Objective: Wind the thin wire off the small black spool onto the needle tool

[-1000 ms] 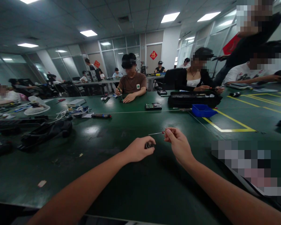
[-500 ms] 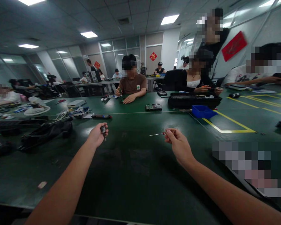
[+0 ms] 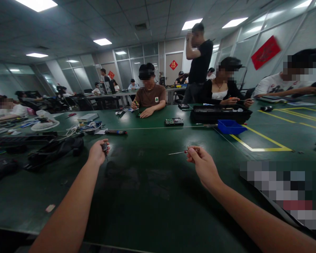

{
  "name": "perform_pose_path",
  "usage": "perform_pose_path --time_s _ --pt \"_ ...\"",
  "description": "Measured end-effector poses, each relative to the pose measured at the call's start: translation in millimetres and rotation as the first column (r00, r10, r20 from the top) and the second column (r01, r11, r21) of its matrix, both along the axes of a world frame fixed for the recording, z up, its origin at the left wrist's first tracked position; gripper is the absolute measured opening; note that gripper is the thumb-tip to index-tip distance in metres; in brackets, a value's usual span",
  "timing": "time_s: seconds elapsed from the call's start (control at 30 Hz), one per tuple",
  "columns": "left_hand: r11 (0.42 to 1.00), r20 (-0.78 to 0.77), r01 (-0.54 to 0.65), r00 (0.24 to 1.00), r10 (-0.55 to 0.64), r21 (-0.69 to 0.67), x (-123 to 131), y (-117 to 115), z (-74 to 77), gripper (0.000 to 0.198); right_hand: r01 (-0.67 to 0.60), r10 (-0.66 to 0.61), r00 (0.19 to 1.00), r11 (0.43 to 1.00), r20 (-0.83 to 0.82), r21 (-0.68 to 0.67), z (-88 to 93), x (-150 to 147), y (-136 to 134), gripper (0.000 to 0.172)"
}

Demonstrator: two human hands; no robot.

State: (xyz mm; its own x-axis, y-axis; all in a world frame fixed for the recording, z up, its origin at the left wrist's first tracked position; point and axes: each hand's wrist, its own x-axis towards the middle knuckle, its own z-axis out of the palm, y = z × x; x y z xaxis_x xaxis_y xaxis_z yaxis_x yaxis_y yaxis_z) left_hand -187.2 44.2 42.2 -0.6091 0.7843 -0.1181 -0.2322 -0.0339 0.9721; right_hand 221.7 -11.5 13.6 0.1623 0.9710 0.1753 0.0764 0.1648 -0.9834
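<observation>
My left hand is closed round a small dark metal part, held just above the green table at the left of centre. My right hand pinches a thin screwdriver with a red grip, its slim metal shaft pointing left over the table. The two hands are well apart, with bare green table between them.
Black bags and cables lie at the left. A circuit board, a black tray and a blue bin sit farther back. Yellow tape lines mark the right side. Several people sit across the table; one stands.
My left hand has swung away from the right hand to the left, carrying the small dark part. My right hand and the screwdriver have stayed almost still. A person behind has stood upright.
</observation>
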Motion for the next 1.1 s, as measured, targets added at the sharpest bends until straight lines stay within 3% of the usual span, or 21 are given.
perform_pose_path --time_s 0.53,1.1 --pt "0.999 -0.021 0.047 0.999 -0.047 0.007 6 2 -5.2 0.034 -0.004 0.006 0.999 1.000 -0.043 0.027 -2.0 -2 2 0.033" --pt "0.996 -0.063 0.085 0.995 -0.084 0.022 12 1 -3.3 0.027 -0.029 0.029 0.999 1.000 -0.016 0.012 -1.0 0 0 0.030"
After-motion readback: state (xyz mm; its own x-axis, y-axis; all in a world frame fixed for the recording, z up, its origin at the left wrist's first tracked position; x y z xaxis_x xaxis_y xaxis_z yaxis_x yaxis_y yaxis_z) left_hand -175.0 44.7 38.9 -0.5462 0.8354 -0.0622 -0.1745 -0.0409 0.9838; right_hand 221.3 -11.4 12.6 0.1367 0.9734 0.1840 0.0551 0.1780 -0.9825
